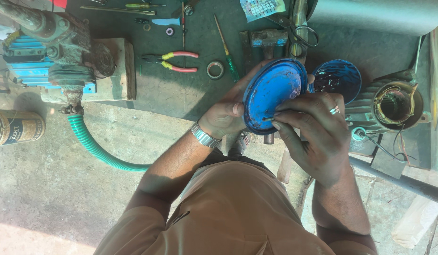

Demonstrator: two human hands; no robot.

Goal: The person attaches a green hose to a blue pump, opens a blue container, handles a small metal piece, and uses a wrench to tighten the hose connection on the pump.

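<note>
Fingers (pixel 280 113) of the right hand (pixel 313 137) pinch the blue lid's (pixel 274 94) lower edge while the left hand (pixel 226 115) grips its far side, holding it chest-high. Below, the open motor housing (pixel 396 106) sits uncovered, the pliers (pixel 174 61) unused; refitting looks undone.

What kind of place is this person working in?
Probably a small motor or pump repair workshop. Loose tools such as red-handled pliers lie on the floor, an opened grey motor housing shows copper windings, and a rusty pump with a green ribbed hose stands nearby.
</note>
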